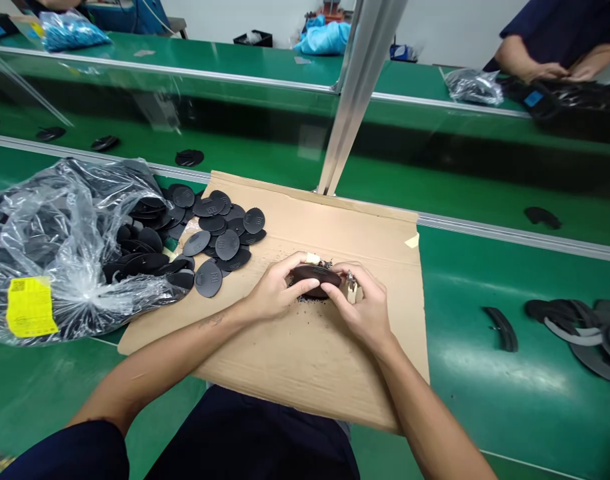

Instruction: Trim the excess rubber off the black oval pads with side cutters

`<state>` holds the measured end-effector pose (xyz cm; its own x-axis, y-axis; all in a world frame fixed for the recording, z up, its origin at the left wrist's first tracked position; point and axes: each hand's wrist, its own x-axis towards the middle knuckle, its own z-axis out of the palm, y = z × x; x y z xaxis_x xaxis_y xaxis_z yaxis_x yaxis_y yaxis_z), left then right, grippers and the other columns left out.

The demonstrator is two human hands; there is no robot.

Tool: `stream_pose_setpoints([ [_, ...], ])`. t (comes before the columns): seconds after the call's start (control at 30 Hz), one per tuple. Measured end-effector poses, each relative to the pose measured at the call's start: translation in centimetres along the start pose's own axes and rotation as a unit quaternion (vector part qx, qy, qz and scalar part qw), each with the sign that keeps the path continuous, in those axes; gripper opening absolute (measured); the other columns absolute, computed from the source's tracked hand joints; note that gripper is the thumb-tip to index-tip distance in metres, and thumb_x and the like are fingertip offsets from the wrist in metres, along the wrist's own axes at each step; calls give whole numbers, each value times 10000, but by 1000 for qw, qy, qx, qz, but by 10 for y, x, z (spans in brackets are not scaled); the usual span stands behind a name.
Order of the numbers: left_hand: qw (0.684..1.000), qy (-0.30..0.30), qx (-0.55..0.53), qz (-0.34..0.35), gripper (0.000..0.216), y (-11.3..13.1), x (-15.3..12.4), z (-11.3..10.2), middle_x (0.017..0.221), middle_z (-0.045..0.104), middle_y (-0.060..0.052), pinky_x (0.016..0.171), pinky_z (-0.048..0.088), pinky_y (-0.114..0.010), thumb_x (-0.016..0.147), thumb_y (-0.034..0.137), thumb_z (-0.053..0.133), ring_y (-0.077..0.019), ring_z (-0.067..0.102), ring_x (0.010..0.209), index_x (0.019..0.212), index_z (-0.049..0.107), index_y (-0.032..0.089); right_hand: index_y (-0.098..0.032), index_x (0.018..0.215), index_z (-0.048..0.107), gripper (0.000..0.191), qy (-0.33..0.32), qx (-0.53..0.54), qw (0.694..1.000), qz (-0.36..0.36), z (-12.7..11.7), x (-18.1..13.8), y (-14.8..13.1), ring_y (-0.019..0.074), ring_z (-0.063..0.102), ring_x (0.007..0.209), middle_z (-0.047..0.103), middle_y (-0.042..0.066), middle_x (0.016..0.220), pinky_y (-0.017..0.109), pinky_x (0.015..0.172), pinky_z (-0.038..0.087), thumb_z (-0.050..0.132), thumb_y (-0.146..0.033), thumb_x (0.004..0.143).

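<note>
Over a sheet of cardboard [265,347], both hands hold one black oval disc [315,275] by its edges, tilted. My left hand [277,287] has its thumb on the near face and its fingers behind; a pale wrap shows at the index fingertip. My right hand [365,307] pinches the other end with thumb and index finger. Tucked in its curled fingers is a small metal tool with a cream handle [352,288], partly hidden, so its kind is unclear. Small black scraps [309,300] lie around and behind the disc.
Loose black discs [227,245] spill from a clear plastic bag [79,233] at the left. Dark curved parts [575,320] lie on the green table at the right. A metal post [355,100] and clear panel stand ahead; beyond them a person's hands [559,70] work.
</note>
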<state>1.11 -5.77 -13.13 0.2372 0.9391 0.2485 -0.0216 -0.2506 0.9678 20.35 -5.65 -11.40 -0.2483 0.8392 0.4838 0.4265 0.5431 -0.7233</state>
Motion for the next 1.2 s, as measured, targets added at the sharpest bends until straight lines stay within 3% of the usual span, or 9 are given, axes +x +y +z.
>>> stream_pose_setpoints([
  [0.17,999,5,-5,40,217,1,-1,0,1104,760,-77,921,587,-260,953,276,696,-173,740,1024,1133,681,156,-222,932,629,49,-14,46,999,1,2,0,-3,194,670,848,699,55,927,333,769,548,652,-249,966],
  [0.43,993,6,78,91,265,0,-2,-2,1081,774,-94,861,604,-270,958,271,692,-170,744,943,1192,714,150,-233,949,654,54,3,62,996,-57,1,0,-2,210,683,895,704,65,938,366,780,558,651,-179,950],
  [0.77,951,41,206,227,202,4,3,-8,941,786,-79,796,564,-311,919,320,760,-171,691,855,1056,763,172,-237,961,655,139,-17,-8,992,-123,3,-1,3,201,660,818,719,63,915,356,704,520,648,-104,918],
  [1.0,968,46,148,196,210,5,0,-5,898,779,-75,741,574,-254,941,305,732,-141,699,775,1077,753,146,-232,972,673,46,-18,50,997,-59,4,1,-2,215,706,891,735,73,947,368,764,572,676,-199,940],
  [1.2,980,3,133,146,287,5,0,-9,1000,789,-99,777,605,-259,960,354,701,-170,749,863,1157,745,150,-228,949,701,69,-38,21,994,-103,5,-1,2,197,691,792,752,57,885,353,723,526,657,-174,942],
])
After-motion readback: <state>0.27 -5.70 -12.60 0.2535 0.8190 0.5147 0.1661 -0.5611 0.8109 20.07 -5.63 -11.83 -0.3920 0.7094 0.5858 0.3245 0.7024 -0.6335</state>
